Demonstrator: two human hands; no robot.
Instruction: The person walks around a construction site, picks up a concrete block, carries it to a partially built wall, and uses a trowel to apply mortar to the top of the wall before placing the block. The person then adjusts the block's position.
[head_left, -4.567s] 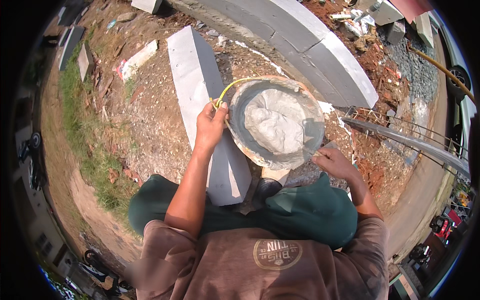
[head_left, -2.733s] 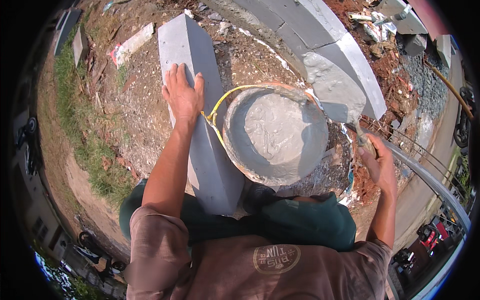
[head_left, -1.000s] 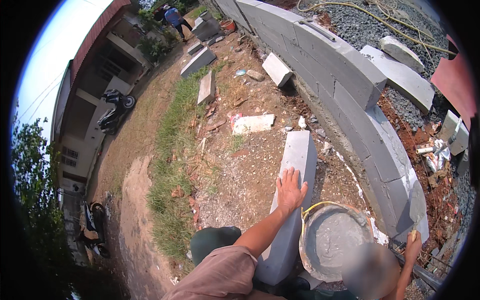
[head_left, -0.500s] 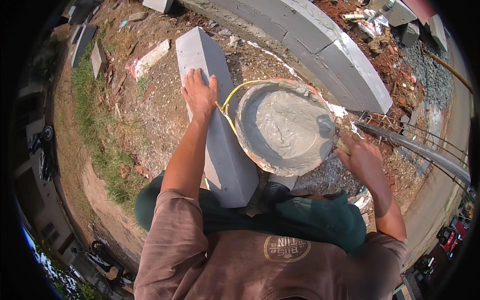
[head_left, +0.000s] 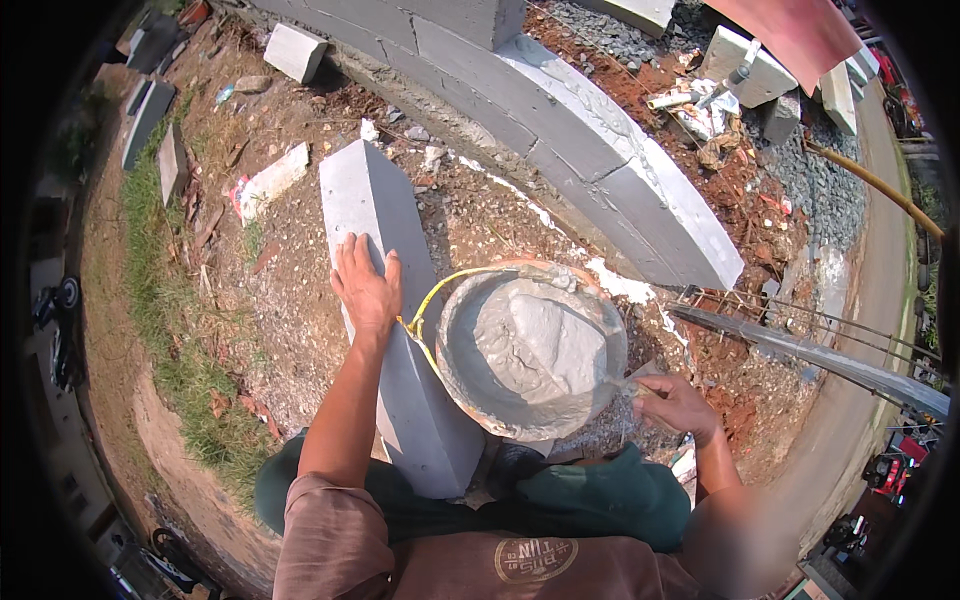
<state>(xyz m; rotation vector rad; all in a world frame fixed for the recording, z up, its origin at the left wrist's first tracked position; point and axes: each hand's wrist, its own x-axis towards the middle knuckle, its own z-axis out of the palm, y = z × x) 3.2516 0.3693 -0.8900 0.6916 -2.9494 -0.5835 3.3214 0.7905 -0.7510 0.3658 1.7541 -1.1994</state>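
Observation:
My left hand (head_left: pixel 366 290) lies on top of a long grey concrete block (head_left: pixel 420 400), fingers stretched out against its surface. Beside the block stands a round bucket (head_left: pixel 450 375) with a yellow rope handle (head_left: pixel 432 297), its rim crusted with mortar. Wet grey mortar (head_left: pixel 492 330) fills much of it. My right hand (head_left: pixel 680 408) is closed round the handle of a mortar-smeared trowel (head_left: pixel 622 385) at the bucket's right rim. The trowel's blade is hidden under a smooth heap of mortar inside the bucket.
A low grey block wall (head_left: pixel 600 165) with mortar along its top curves across the far side. To the right, a long grey pole (head_left: pixel 810 355) slants past thin rods. Loose blocks (head_left: pixel 295 52), rubble and grass (head_left: pixel 190 350) lie around; a road runs along the right.
The trowel now carries a raised heap of mortar, and my right hand has shifted its hold at the rim. The view has tilted, showing more wall; my left hand remains on the block.

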